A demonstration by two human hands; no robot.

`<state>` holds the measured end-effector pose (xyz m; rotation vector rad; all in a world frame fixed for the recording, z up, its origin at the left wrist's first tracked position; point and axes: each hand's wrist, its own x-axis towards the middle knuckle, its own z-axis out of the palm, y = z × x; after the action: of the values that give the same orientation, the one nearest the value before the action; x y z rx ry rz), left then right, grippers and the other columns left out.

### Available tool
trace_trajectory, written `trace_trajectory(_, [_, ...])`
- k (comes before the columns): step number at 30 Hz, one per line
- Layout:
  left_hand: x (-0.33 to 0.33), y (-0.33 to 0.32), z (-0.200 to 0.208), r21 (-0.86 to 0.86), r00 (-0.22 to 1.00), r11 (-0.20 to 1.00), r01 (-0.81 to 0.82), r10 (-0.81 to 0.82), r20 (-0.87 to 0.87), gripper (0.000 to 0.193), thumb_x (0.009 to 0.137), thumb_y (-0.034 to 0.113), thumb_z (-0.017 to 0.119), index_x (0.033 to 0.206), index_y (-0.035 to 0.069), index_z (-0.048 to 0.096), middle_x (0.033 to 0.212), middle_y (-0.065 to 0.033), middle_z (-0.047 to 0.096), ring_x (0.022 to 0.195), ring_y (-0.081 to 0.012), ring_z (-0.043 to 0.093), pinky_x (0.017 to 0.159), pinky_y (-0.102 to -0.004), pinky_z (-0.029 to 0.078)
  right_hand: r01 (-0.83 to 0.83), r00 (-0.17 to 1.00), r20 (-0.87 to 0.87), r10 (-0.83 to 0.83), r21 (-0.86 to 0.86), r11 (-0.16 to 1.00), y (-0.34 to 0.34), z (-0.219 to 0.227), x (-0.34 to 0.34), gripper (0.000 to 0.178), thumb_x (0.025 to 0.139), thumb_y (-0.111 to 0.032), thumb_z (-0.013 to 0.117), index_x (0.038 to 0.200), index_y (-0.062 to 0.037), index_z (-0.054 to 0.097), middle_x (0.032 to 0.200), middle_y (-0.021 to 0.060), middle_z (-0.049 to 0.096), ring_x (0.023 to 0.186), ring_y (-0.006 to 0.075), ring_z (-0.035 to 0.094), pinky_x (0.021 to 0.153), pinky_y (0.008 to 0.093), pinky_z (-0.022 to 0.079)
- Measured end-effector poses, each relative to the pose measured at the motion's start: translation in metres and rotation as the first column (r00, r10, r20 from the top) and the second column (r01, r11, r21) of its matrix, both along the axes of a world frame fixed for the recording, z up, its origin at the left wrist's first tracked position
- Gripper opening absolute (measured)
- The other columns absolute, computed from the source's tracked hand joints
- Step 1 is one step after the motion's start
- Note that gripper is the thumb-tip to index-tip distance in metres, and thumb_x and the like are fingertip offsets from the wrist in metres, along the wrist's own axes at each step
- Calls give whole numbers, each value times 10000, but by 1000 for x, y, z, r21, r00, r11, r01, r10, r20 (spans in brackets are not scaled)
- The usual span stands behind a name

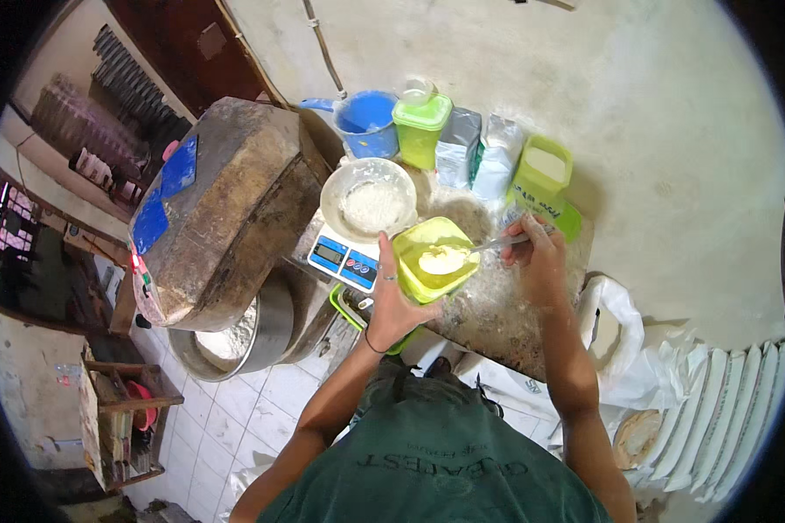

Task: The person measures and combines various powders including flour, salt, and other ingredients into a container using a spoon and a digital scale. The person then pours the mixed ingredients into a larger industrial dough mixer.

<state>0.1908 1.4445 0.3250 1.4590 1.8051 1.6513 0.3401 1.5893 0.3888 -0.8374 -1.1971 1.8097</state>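
A dark green shirt (436, 444) fills the foreground. Beyond it, the left hand (398, 307) clasps a square lime-yellow tub (429, 230); apart from it, the right hand (534, 244) pinches a metal spoon (497, 243), its tip apparently in the tub's pale powder (442, 259). A digital scale (344, 263) bearing a round bowl (331, 199) crowds the left; a blue jug (366, 126) and silver bag (458, 144) stand behind.

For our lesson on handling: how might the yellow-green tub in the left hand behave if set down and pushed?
The yellow-green tub is probably light, since its walls look like thin plastic. Its flat sides should stop it rolling. The pale powder inside looks loose, so may shift.
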Motion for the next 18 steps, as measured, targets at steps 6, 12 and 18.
trace_trajectory(6, [-14,-28,12,29,986,999,-27,22,166,1235,539,113,741,1294,34,-233,1241,-188,321,1118,-279,417,963,-368,332,-96,995,-9,96,66,993,20,38,-54,224,870,-210,446,757,-28,512,687,91,566,490,134,530,432,233,408])
trace_trajectory(12, [-21,-64,14,-3,908,996,85,-76,413,1217,531,68,761,1316,54,-168,1232,-187,314,1148,-275,385,971,-383,316,-319,926,330,182,430,845,24,22,-135,222,866,-152,454,783,34,543,702,102,572,591,175,576,543,272,457])
trace_trajectory(18, [-24,-59,-9,47,923,999,6,-24,385,952,518,207,775,1245,-60,221,1137,-200,408,1095,-304,414,916,-370,349,-402,887,458,-57,828,390,0,7,-150,108,794,-68,522,820,26,570,785,119,568,718,229,567,651,304,440])
